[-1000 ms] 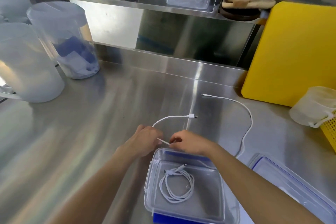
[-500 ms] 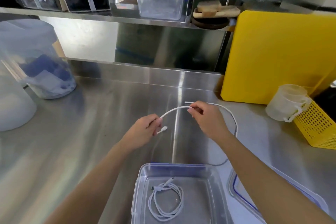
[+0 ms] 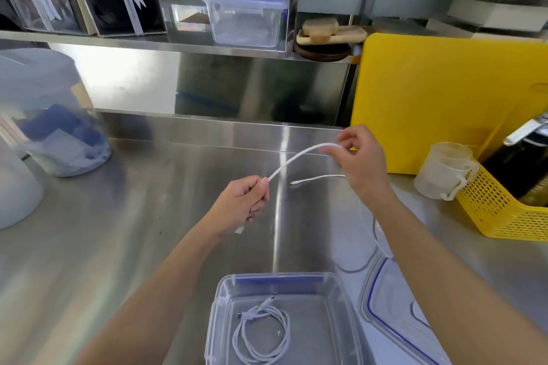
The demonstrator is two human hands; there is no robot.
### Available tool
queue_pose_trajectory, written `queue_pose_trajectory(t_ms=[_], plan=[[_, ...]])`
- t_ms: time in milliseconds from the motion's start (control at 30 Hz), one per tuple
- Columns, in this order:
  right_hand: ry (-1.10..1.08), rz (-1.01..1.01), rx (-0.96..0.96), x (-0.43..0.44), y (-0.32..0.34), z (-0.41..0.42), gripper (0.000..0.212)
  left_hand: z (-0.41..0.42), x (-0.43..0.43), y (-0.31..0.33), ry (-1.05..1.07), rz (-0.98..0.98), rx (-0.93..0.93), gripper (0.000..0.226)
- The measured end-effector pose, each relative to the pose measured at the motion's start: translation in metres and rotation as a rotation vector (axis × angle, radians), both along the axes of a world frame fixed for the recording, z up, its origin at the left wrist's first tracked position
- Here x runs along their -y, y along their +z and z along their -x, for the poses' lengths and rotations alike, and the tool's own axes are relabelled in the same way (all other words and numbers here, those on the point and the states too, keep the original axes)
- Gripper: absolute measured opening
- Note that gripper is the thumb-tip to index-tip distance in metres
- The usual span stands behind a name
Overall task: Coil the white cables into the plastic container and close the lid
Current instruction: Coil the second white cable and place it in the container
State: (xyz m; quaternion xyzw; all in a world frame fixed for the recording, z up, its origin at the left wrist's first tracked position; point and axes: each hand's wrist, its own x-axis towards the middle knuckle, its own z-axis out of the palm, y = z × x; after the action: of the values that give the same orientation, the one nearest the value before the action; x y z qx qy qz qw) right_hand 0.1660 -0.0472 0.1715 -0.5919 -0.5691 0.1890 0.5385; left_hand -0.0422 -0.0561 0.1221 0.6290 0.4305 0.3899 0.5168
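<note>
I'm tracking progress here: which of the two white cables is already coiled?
The looped cable lying inside the lidless container. The other cable hangs uncoiled, pinched between the left hand and right hand.

A commercial kitchen: stainless steel counter (image 3: 89,246), steel shelf (image 3: 148,43), yellow cutting board (image 3: 439,98), measuring jug (image 3: 444,169).

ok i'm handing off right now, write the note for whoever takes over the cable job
Left hand grips one end of the loose cable; right hand pinches it further along, with the stretch between them lifted off the counter. Its far end lies on the counter.
Done: one coiled cable lies in the open container.
Left: coil the loose cable, put it in, and close the lid, which lies to the container's right.
</note>
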Motion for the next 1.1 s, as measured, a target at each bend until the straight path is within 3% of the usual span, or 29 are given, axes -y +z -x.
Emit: queue_pose_trajectory(t_ms=[67,233,333,433,533,667,767,867,933,1100], plan=[[0.007,-0.011,-0.056,-0.004,0.009,-0.01,0.035,0.001,0.003,0.002,0.012,0.054,0.065,0.036],[0.192,0.119,-0.022,0.001,0.003,-0.029,0.029,0.012,-0.001,0.019,0.168,0.164,0.541,0.038],[0.236,0.201,-0.023,0.01,-0.014,-0.029,0.025,0.019,-0.004,0.027,0.252,0.205,0.716,0.039],[0.295,0.283,0.186,0.016,-0.022,-0.023,0.023,0.022,-0.006,0.035,0.322,0.237,0.889,0.039],[0.212,0.131,0.471,0.021,-0.027,-0.022,0.013,0.034,-0.012,0.044,0.373,0.248,1.055,0.038],[0.03,-0.207,0.6,0.024,-0.021,-0.022,0.017,0.038,-0.005,0.048,0.361,0.255,1.033,0.037],[-0.008,-0.32,0.77,0.023,-0.012,-0.017,0.017,0.031,0.003,0.049,0.326,0.247,0.974,0.036],[-0.008,-0.088,1.013,0.026,-0.003,-0.01,0.014,0.021,0.009,0.048,0.365,0.099,0.698,0.036],[0.123,0.078,1.124,0.031,0.001,-0.002,0.016,0.014,0.012,0.048,0.389,-0.025,0.491,0.036],[0.417,0.214,0.973,0.054,0.025,0.032,0.014,-0.001,0.029,0.05,0.228,0.011,0.283,0.033]])
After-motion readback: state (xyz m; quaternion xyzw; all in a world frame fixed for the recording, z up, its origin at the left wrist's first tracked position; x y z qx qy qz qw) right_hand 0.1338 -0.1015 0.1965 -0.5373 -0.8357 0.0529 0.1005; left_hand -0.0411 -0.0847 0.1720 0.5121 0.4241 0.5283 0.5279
